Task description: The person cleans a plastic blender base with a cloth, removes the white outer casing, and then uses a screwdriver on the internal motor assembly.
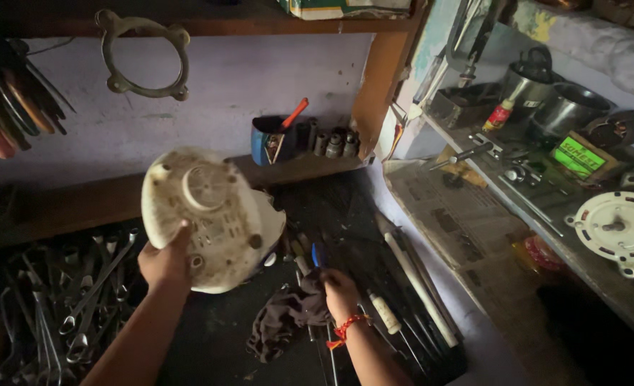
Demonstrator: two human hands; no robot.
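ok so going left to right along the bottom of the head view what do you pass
pile of spanners → left hand holding the dirty white round housing → dark rag → right hand → white-handled tools → newspaper sheet → white round motor plate

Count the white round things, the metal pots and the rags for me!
White round things: 2, the housing in the left hand and a disc on the shelf.
Metal pots: 2.
Rags: 1 by the right hand.
Total: 5
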